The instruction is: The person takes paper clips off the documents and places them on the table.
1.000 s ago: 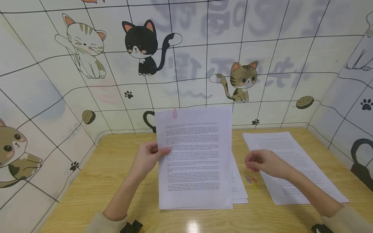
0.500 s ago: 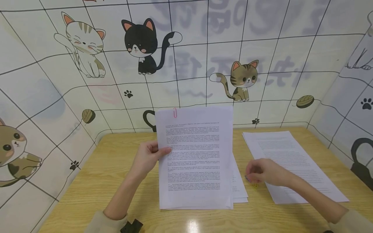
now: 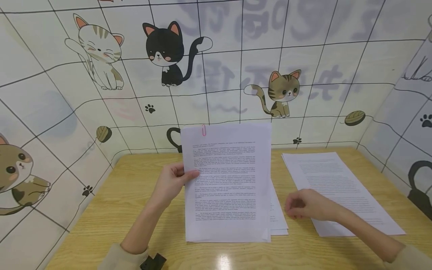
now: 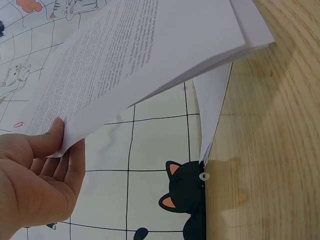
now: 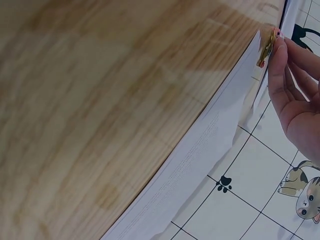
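1. Left hand [image 3: 172,183] gripped left edge of white printed paper sheaf [image 3: 227,183], thumb on front, fingers [image 4: 75,165] behind; sheaf held upright over middle of light wooden table [image 3: 111,210].
2. Small pink paper clip [image 3: 203,130] fastened on sheaf's top edge, near left corner.
3. Bottom edge of sheaf sat touching or just above table; could not tell which.
4. Lower white printed sheets [image 3: 278,217] lay flat on table behind sheaf, sticking out at its right side.
5. Right hand [image 3: 305,204] lowered to table between lower sheets and second white printed paper stack [image 3: 337,187], fingers curled.
6. Right fingers [image 5: 280,75] pinched small yellowish paper clips [image 5: 266,49] at table surface, just beside edge of second stack, seen in right wrist view.
7. Clips hidden under hand in head view; exact count could not be told.
8. Second stack lay flat on right part of table, well apart from held sheaf.
9. Cartoon cat tiled wall covering [image 3: 168,52] stood behind and beside table.
10. Beige sleeves [image 3: 121,258] showed at both wrists.
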Available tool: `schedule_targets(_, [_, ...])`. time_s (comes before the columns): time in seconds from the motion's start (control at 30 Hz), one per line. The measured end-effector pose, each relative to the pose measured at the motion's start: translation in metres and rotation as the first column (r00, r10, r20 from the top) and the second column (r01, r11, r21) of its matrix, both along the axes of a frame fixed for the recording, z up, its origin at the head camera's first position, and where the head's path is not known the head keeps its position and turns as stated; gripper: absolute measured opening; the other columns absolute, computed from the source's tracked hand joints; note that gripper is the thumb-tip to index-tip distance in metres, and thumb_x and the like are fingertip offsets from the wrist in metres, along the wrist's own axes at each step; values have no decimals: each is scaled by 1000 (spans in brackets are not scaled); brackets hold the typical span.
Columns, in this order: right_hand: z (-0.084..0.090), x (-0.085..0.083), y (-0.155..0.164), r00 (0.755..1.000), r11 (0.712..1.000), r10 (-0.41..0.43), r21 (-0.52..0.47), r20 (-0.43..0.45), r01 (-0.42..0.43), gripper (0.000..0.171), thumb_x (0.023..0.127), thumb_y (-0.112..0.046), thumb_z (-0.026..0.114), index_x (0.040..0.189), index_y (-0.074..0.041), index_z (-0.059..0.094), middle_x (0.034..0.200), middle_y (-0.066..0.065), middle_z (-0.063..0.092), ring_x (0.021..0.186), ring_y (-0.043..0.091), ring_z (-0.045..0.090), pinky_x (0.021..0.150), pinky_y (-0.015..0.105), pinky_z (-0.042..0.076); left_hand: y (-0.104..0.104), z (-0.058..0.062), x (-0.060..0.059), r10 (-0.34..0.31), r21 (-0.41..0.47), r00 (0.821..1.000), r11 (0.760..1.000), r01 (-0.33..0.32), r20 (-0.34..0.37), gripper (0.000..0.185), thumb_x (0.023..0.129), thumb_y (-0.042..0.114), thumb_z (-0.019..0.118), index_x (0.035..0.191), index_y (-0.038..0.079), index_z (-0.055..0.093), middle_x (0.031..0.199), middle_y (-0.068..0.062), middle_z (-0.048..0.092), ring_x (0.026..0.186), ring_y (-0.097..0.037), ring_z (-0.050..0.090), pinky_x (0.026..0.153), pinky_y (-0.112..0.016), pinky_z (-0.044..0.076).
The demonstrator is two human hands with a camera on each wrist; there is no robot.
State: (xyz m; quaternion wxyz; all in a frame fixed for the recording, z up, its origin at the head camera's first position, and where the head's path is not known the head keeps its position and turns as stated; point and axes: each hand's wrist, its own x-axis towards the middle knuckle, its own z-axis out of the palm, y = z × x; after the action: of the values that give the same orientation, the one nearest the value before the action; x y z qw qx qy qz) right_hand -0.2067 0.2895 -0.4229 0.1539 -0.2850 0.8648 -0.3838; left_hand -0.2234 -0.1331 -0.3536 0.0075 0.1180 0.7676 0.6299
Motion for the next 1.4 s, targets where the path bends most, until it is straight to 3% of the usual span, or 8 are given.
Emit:
schedule_targets(0.33, [11,-1,6,999,999,-38,13,-30,38,1,96,-9,68,97,-9,68,76,-4,64,64,9,59,57,28,52,-1,-2,-1,-18,12,1000,1000,18,-14,24,93,7,73,115,-4,71,97,-16,75,83,-26,74,70,-27,57])
schedule_targets(0.67, [33,-6,9,978,986,-154,43,-143,162,9,97,-14,69,102,-7,68,82,-1,67,66,13,61,60,29,53,1,-2,-1,-17,30,1000,999,17,-10,24,93,6,73,114,-5,72,96,-17,75,83,-25,74,70,-28,57])
schedule_targets(1.17, [64,-10,-1,928,963,-270,-80,-256,258,11,100,-16,66,107,-9,69,89,-2,68,73,13,64,67,28,55,3,-5,-1,4,24,1000,1000,-4,-12,21,93,6,73,110,-5,73,94,-17,75,82,-26,74,70,-28,57])
schedule_targets(1.4, [71,-9,-10,919,949,-305,-162,-251,271,16,101,-20,65,111,-7,67,93,3,69,78,18,66,70,27,56,5,-5,0,28,4,999,1000,-28,-22,21,92,5,74,111,-4,73,93,-16,76,81,-26,74,69,-28,57])
